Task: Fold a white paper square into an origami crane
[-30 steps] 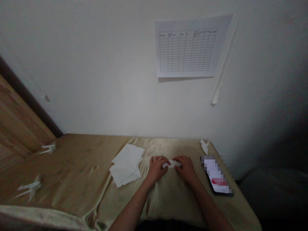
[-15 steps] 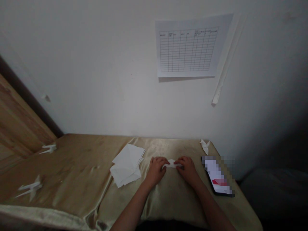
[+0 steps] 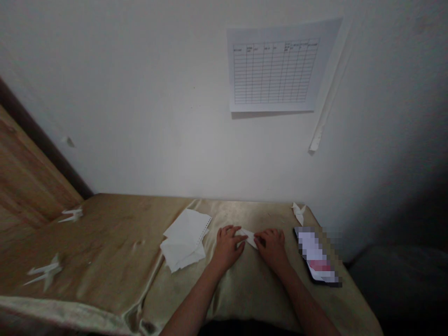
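Note:
A small folded piece of white paper (image 3: pixel 249 237) lies slanted on the cloth between my two hands. My left hand (image 3: pixel 228 245) holds its left end down with bent fingers, the thumb somewhat apart. At the other end, my right hand (image 3: pixel 272 246) pinches the paper between thumb and forefinger. Its ends are partly hidden under the fingers. Left of my hands rests a stack of loose white paper sheets (image 3: pixel 187 233), the top one with a perforated edge.
A phone (image 3: pixel 317 256), partly blurred, lies to the right, with a folded paper figure (image 3: pixel 298 213) behind it. Two more paper figures (image 3: pixel 45 273) lie far left on the gold tablecloth (image 3: pixel 112 242). A wall stands behind, bearing a printed table sheet (image 3: pixel 275 70).
The folded paper has turned from lying level to slanting down to the right. My left fingers have spread and shifted over its end; my right hand keeps its pinch.

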Available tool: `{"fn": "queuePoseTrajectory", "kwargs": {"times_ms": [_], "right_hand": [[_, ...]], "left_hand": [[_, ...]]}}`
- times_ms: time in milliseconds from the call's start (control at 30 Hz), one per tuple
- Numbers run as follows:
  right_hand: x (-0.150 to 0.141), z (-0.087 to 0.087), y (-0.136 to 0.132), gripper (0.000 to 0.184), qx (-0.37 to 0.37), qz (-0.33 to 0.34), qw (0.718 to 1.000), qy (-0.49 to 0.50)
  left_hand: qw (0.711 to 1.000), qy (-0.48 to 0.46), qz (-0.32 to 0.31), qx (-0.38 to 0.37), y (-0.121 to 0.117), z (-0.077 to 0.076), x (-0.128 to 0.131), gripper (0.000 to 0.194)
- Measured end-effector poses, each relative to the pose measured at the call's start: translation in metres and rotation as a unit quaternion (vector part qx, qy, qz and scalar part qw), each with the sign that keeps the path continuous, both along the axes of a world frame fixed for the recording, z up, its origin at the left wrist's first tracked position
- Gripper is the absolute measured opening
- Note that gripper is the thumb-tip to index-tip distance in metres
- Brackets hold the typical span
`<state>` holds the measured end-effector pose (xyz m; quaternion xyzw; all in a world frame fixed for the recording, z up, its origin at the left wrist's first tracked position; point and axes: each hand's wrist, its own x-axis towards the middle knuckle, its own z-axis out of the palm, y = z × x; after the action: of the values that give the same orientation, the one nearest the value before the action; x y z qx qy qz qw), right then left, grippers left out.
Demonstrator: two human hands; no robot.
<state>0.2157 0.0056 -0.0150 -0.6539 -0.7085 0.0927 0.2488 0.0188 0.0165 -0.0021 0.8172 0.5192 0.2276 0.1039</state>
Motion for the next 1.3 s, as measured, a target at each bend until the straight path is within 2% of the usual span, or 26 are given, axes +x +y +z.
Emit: {"fn": "queuePoseTrajectory", "kwargs": {"times_ms": [133,333,500,633,800,867,1000,1300], "right_hand": [[0.0005,-0.001,0.0009,0.026,-0.011,0.011,1.0,0.023],[0.0003,-0.0001,0.0019,0.016,-0.006,0.033,0.999,0.042],[-0.0015,0.0012,0.0,0.024,-0.007,0.053,0.998,0.036],[-0.002,0.001,0.0001,0.029,-0.009,0.048,0.999,0.024],[-0.0001,0.0002,0.0013,0.031,-0.008,0.048,0.998,0.031],[0.0009,-0.0001,0.0016,0.034,-0.01,0.051,0.998,0.038],[0.0021,-0.0008,0.0025,0.039,-0.012,0.058,0.997,0.048],[0.0016,0.0004,0.0014,0.039,-0.001,0.054,0.998,0.038]], "left_hand": [[1.0,0.027,0.014,-0.006,-0.0011,0.0004,-0.0002,0.031],[0.998,0.045,0.033,-0.021,-0.0027,0.0005,0.0015,0.038],[0.998,0.058,0.027,-0.025,-0.0045,0.0,0.0029,0.048],[0.998,0.041,0.049,-0.014,-0.0033,-0.0014,0.0026,0.056],[0.999,0.014,0.047,-0.012,-0.0034,0.0008,0.0031,0.034],[0.999,0.015,0.045,-0.017,-0.0043,0.0038,0.0037,0.03],[0.998,0.016,0.042,-0.033,-0.0056,0.008,0.0043,0.036],[0.999,0.028,0.022,-0.037,-0.0051,0.0049,0.0021,0.043]]}}
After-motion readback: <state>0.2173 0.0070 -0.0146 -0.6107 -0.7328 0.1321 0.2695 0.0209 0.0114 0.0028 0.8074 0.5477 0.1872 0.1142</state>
